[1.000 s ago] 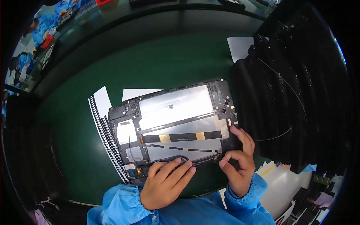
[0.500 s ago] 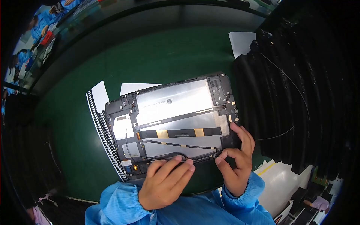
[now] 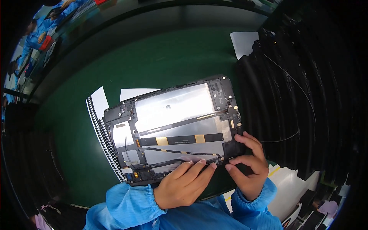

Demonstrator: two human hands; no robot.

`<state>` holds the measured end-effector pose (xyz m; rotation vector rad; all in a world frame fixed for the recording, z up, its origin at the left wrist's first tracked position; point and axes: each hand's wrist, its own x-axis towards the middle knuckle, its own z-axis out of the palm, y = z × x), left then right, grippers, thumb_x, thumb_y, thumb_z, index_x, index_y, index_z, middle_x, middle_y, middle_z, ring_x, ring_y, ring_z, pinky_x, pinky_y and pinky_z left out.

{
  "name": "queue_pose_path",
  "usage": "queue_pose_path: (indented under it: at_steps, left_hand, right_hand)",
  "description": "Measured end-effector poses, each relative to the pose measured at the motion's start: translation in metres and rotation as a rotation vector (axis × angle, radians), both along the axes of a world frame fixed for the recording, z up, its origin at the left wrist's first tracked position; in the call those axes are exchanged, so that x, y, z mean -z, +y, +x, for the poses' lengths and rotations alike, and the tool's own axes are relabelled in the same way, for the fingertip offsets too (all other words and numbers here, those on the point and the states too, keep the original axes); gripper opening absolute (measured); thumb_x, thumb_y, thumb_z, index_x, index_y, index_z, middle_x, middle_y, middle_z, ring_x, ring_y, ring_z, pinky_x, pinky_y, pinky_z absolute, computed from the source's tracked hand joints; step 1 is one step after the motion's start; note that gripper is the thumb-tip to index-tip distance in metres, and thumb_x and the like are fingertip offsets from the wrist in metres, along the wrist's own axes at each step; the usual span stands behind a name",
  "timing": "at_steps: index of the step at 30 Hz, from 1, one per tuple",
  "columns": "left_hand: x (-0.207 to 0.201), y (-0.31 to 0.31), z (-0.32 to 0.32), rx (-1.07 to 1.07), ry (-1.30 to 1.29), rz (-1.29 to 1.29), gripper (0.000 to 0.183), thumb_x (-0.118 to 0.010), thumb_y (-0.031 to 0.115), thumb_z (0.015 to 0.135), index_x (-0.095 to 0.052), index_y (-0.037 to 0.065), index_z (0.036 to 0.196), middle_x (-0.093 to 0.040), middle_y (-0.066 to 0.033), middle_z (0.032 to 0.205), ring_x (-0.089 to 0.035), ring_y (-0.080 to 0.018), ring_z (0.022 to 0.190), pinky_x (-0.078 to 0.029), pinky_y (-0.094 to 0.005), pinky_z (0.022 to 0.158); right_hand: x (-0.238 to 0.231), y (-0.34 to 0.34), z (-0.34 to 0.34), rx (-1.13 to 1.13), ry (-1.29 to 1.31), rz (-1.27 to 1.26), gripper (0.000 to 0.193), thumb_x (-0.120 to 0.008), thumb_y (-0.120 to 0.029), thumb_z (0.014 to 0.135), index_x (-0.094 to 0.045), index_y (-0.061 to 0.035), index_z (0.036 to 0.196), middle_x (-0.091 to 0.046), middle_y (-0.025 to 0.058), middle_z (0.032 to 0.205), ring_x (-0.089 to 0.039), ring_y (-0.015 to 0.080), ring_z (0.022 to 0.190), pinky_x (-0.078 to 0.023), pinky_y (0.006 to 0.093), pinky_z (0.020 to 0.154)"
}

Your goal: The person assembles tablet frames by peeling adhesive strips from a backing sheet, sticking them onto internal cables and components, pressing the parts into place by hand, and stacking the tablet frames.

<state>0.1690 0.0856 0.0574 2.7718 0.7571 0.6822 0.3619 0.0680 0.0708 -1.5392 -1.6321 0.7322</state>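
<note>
An opened tablet (image 3: 180, 126) lies tilted in front of me, its silver battery cells, black frame and flat flex cables exposed. A wide black flex cable (image 3: 178, 140) with gold patches crosses its middle. My left hand (image 3: 184, 184) rests along the near edge, fingers stretched out, their tips by a thin dark cable (image 3: 155, 165) near the right corner. What lies under those fingertips is hidden. My right hand (image 3: 251, 168) holds the tablet's near right corner, thumb and forefinger bent together at the edge and other fingertips on the frame.
A spiral-bound booklet (image 3: 100, 126) sticks out beneath the tablet's left side, and a white sheet (image 3: 134, 94) behind it. Black ridged stacks (image 3: 283, 107) with a loose wire stand at the right, beside another paper (image 3: 244, 44). The table (image 3: 165, 53) is green. Co-workers in blue sit far left.
My left hand has slid right along the near edge toward the corner. My right hand has shifted slightly right. The tablet appears a little further left in view.
</note>
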Motion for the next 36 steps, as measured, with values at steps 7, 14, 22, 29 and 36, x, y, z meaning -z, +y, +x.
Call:
queue_pose_path:
  at_steps: [7,14,22,29,36]
  left_hand:
    - [0.003,-0.001,0.001,-0.024,-0.028,0.011,0.024,-0.056,0.007,0.069,-0.065,0.001,0.092,-0.060,-0.0072,0.102,-0.057,-0.0218,0.091,-0.046,-0.0312,0.074]
    - [0.006,-0.002,0.002,-0.024,-0.019,0.052,0.021,-0.058,0.007,0.069,-0.066,0.005,0.089,-0.058,-0.0048,0.106,-0.054,-0.0212,0.094,-0.045,-0.0308,0.073]
    - [0.011,-0.001,0.000,0.016,-0.033,0.092,0.020,-0.054,0.011,0.072,-0.064,0.001,0.086,-0.055,-0.0115,0.108,-0.054,-0.0245,0.095,-0.044,-0.0323,0.076]
    - [0.009,-0.001,0.000,0.004,-0.038,0.107,0.019,-0.054,0.011,0.072,-0.064,0.001,0.084,-0.056,-0.0114,0.108,-0.055,-0.0241,0.095,-0.044,-0.0316,0.076]
    - [0.013,0.001,0.002,0.007,-0.064,0.140,0.018,-0.053,0.012,0.073,-0.065,0.001,0.081,-0.057,-0.0126,0.104,-0.055,-0.0255,0.093,-0.045,-0.0323,0.074]
  right_hand:
    - [0.001,0.003,-0.007,-0.048,-0.193,0.102,0.012,-0.069,-0.003,0.058,-0.065,-0.0075,0.069,-0.052,0.0131,0.115,-0.039,0.0353,0.113,-0.034,0.0418,0.093]
    - [0.001,0.002,-0.012,-0.086,-0.351,0.215,0.015,-0.066,-0.005,0.056,-0.063,-0.0069,0.070,-0.051,0.0165,0.114,-0.042,0.0354,0.109,-0.034,0.0442,0.087]
    - [0.002,0.010,-0.003,-0.226,-0.373,0.272,0.019,-0.067,-0.005,0.056,-0.059,-0.0069,0.073,-0.053,0.0143,0.112,-0.045,0.0327,0.104,-0.034,0.0439,0.081]
    - [0.003,0.011,-0.001,-0.243,-0.324,0.280,0.021,-0.067,-0.004,0.056,-0.058,-0.0060,0.074,-0.055,0.0126,0.109,-0.046,0.0317,0.102,-0.033,0.0432,0.080]
    - [0.003,0.013,-0.003,-0.208,-0.279,0.247,0.017,-0.065,-0.001,0.056,-0.058,-0.0062,0.070,-0.058,0.0096,0.104,-0.047,0.0293,0.099,-0.034,0.0414,0.080]
